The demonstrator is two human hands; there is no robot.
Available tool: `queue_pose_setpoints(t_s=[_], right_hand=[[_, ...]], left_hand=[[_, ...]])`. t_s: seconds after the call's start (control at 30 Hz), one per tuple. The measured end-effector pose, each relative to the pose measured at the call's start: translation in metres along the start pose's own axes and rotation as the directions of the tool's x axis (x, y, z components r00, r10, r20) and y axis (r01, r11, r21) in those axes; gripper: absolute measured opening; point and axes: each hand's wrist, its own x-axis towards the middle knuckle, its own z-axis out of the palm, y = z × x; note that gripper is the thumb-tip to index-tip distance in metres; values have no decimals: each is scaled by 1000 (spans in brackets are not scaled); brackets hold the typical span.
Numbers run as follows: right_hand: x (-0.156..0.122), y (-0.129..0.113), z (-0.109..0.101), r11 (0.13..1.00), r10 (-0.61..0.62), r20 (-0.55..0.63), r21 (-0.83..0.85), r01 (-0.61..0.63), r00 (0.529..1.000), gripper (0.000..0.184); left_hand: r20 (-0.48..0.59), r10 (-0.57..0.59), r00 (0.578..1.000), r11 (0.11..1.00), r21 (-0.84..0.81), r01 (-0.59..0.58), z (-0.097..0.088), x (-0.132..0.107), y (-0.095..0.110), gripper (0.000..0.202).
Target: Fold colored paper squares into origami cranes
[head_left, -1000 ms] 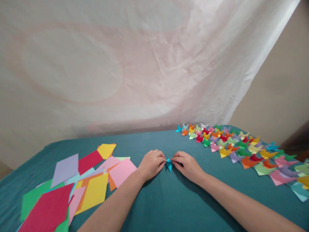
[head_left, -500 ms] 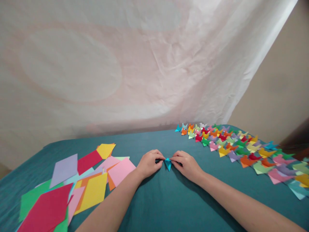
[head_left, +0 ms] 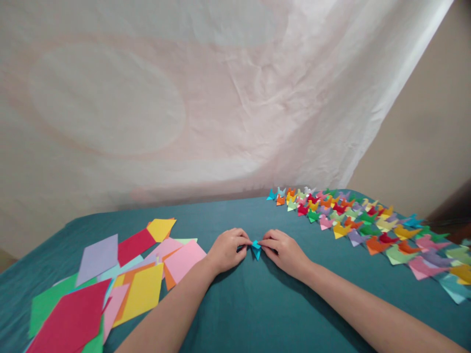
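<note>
A small blue folded paper (head_left: 256,250) is pinched between my two hands, just above or on the teal cloth; its lower end comes to a point. My left hand (head_left: 228,250) grips its left upper corner between thumb and fingertips. On the opposite side, my right hand (head_left: 284,251) holds the right upper corner in the same kind of pinch. The fingertips cover the paper's outer corners.
Loose coloured paper sheets (head_left: 143,291) lie overlapping on the left of the teal-covered table (head_left: 235,314). Many folded paper birds (head_left: 342,229) stand in rows along the right. Behind the table hangs a pale patterned cloth (head_left: 206,108).
The top of the blue folded paper has shifted slightly between my fingers and shows a lighter face. Both hands keep almost the same place and grip.
</note>
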Motion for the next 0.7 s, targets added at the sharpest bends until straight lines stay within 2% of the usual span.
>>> queue_pose_setpoints(t_s=[0.37, 0.7], right_hand=[[-1, -4, -4, 997, -24, 71, -76, 29, 997, 30], [-1, -12, -8, 977, -73, 143, -189, 100, 987, 34]], left_hand=[[58, 46, 997, 989, 140, -54, -2, 0, 0, 31], [27, 31, 999, 994, 101, -33, 3, 0, -5, 33]])
